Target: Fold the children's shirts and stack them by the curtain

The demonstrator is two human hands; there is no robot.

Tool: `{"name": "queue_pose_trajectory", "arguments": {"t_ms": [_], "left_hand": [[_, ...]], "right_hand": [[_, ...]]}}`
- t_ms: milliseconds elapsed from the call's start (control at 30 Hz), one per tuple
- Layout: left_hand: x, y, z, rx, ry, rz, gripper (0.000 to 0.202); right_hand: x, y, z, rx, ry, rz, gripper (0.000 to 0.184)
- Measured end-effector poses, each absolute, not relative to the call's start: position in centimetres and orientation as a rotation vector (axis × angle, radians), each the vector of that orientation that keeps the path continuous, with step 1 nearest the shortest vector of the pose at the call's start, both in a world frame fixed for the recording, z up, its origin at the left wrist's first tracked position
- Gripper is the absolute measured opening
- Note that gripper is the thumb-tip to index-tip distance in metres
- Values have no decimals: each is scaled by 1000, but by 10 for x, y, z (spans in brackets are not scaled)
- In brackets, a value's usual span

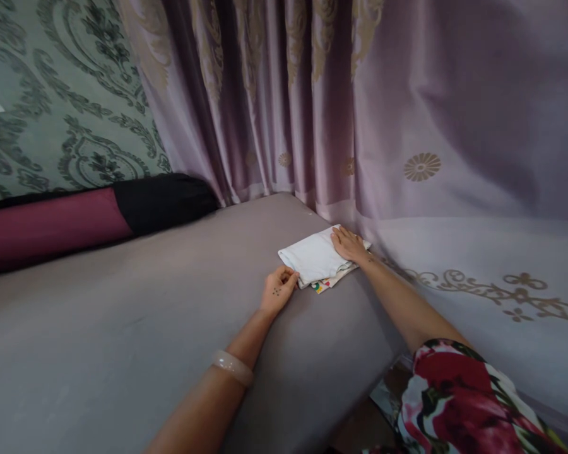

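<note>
A folded white cloth (312, 255) lies flat on the grey bed surface near the curtain. Under its near edge shows a cream piece of fabric with coloured spots (330, 284). My left hand (280, 287) is at the cloth's near left corner, thumb and fingers pinched on the edge. On the far right part of the cloth, my right hand (349, 244) rests palm down with its fingers stretched out. The cloth's right edge is partly hidden by that hand.
A long maroon and black bolster (57, 222) lies along the patterned green wall at the left. Purple curtains (331, 126) with gold motifs hang down behind and to the right of the bed (123, 328). The bed's edge runs near my right arm.
</note>
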State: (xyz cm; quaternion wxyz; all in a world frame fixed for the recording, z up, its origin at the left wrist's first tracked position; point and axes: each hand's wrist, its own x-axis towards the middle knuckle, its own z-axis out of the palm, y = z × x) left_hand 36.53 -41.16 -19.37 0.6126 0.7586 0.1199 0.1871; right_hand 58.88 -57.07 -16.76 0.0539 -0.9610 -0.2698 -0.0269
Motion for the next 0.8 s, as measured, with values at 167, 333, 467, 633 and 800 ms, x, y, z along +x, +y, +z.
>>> {"name": "queue_pose_trajectory", "arguments": {"t_ms": [167,333,467,633,800], "left_hand": [[370,-411,-198,1770,316,479,17],[374,-411,-200,1802,356,506,13],[374,-410,-199,1785,357,513,12],[372,-406,-197,1688,313,464,8],[343,-376,-190,1722,312,361,8]], "right_hand": [[590,-571,-166,-2922,-818,-91,55],[577,-561,-157,-2940,-756,-114,56],[543,-536,-155,-2908,-826,-201,56],[502,-514,-169,-2920,-766,-173,61],[496,-515,-174,-2940,-747,-218,60]]}}
